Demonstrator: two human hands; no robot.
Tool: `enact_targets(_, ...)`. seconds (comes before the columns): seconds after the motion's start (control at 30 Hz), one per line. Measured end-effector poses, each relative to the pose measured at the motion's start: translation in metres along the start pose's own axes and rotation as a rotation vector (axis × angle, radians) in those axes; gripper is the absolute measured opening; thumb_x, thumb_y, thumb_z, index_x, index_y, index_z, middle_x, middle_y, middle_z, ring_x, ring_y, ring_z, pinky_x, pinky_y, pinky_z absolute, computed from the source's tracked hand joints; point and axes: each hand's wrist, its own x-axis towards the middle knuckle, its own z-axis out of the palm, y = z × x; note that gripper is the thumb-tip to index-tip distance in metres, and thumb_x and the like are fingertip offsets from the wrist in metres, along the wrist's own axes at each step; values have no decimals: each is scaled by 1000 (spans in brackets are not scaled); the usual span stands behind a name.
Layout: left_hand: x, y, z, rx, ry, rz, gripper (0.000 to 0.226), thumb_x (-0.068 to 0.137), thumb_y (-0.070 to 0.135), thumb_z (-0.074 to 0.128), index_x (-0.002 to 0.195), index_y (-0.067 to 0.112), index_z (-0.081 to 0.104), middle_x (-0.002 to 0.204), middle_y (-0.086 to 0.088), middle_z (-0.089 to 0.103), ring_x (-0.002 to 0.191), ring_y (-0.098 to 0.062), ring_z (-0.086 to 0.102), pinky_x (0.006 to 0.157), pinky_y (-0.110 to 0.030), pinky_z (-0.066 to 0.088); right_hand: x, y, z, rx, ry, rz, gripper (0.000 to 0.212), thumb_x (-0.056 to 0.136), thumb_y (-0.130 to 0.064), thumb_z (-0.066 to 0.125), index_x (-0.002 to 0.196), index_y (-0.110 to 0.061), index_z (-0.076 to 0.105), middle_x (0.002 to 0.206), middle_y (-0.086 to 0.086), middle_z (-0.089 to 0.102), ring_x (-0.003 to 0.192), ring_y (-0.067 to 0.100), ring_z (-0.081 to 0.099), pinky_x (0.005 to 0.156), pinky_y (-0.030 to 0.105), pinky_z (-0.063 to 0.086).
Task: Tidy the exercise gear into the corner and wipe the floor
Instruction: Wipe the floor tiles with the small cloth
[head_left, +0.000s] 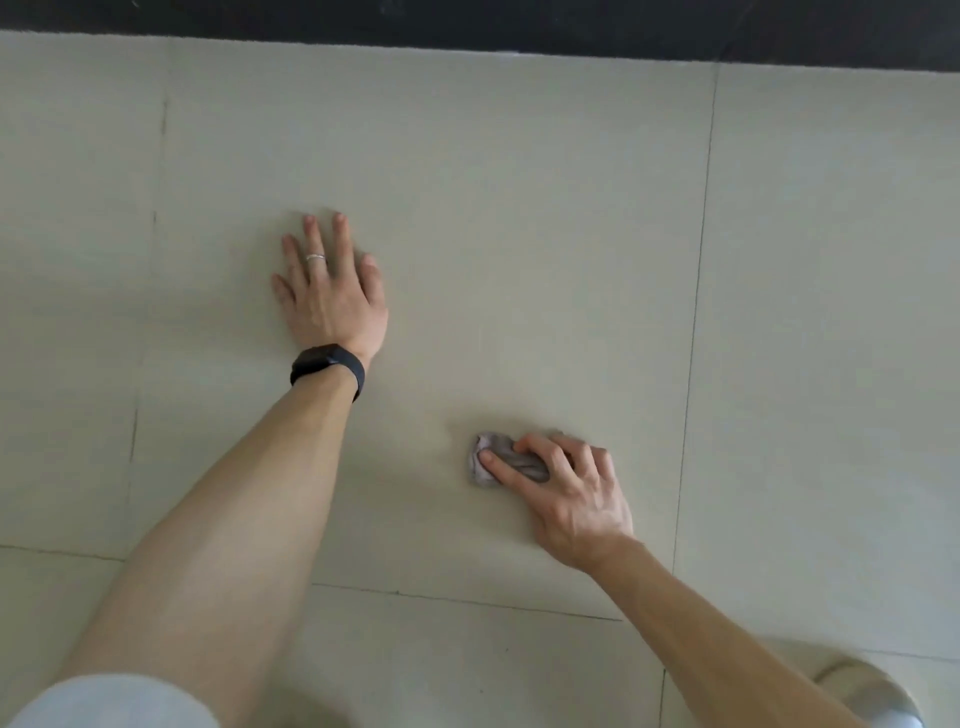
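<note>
Pale beige glossy floor tiles (519, 182) fill almost the whole view, crossed by thin dark grout lines (696, 312); along the top edge of the frame runs a flat black band (467, 23), and we cannot tell what it is.

We lean on our left hand (332, 296), left of centre in the frame; it lies palm down on the tile, its fingers straight and slightly spread, holding nothing; a thin silver ring (315, 257) sits on one finger and a black wristband (327, 366) wraps the wrist just below it; the bare forearm runs down to the lower left corner, where we see a white sleeve edge (114, 701).

We hold a small crumpled grey cloth (493, 462) under our right hand (571, 493), right of centre and lower in the frame; the fingers curl over the cloth and the thumb pins its near edge, so the wad is clamped against the tile; only its left part shows past the fingers; the cloth rests on the same large tile as the left hand, well apart from it.

At the lower right corner we see a pale rounded shape (872, 691), partly behind the right forearm; it is too blurred for us to identify.
</note>
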Motion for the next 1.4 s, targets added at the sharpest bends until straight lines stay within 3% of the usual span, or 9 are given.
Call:
enact_targets(0.17, -142, 15, -30, 58, -328, 99, 70, 92, 4, 48, 153, 29, 28, 163, -7, 18, 147, -29, 22, 108, -44, 38, 9, -13, -34, 46, -243, 127, 74, 78, -14, 60, 139, -53, 45, 130, -7, 41, 108, 26, 44, 83, 41, 43)
enact_targets(0.27, -212, 12, -79, 185, -686, 195, 61, 93, 10, 44, 149, 34, 35, 153, -3, 39, 134, -27, 43, 100, -40, 44, 35, -38, -86, 102, -665, 375, 56, 93, -17, 48, 141, -47, 42, 132, -2, 37, 121, 29, 36, 82, 40, 45)
enact_targets(0.3, -232, 11, -99, 218, -730, 209, 59, 94, 14, 44, 149, 34, 35, 149, -3, 43, 132, -27, 45, 100, -40, 44, 42, -48, -106, 132, -801, 478, 43, 97, -23, 46, 137, -37, 48, 132, 1, 40, 123, 31, 36, 80, 40, 43)
enact_targets(0.37, -258, 14, -146, 239, -723, 205, 53, 96, 19, 43, 148, 31, 40, 143, -3, 50, 128, -26, 49, 97, -39, 44, 40, -68, -150, 239, -851, 552, 33, 99, -31, 43, 130, -25, 54, 131, 5, 50, 125, 31, 37, 85, 41, 41)
enact_targets(0.5, -287, 30, -260, 232, -636, 236, 44, 98, 25, 39, 140, 31, 48, 122, -1, 65, 112, -26, 59, 86, -35, 46, -2, -88, -285, 466, -693, 654, 53, 96, -14, 33, 140, -38, 50, 129, 3, 48, 125, 26, 40, 108, 39, 37)
enact_targets(0.67, -314, 84, -434, 235, -483, 414, 36, 96, 31, 40, 127, 28, 58, 108, 0, 68, 102, -26, 60, 80, -34, 41, -66, -120, -497, 497, -332, 786, 65, 91, -8, 34, 138, -50, 49, 110, -1, 45, 110, 28, 48, 102, 29, 37)
enact_targets(0.9, -368, 194, -688, 158, -326, 752, 42, 97, 38, 38, 135, 33, 55, 124, 2, 66, 112, -23, 57, 93, -37, 42, -192, -192, -779, 444, 103, 1002, 52, 97, -20, 37, 134, -54, 51, 112, -8, 48, 109, 21, 52, 98, 35, 45)
enact_targets(1.13, -473, 318, -868, 104, -130, 1132, 43, 96, 38, 41, 138, 37, 53, 122, 4, 66, 111, -22, 59, 90, -33, 45, -354, -247, -950, 444, 638, 1097, 43, 100, -18, 51, 118, -56, 61, 104, -20, 51, 96, -13, 50, 75, 3, 35)
enact_targets(1.4, -677, 458, -970, -13, 58, 1488, 40, 98, 43, 43, 135, 37, 56, 126, 4, 66, 116, -22, 58, 89, -33, 47, -569, -259, -1048, 153, 995, 1200, 37, 98, -14, 54, 125, -37, 66, 108, -13, 52, 97, 10, 52, 83, 18, 36)
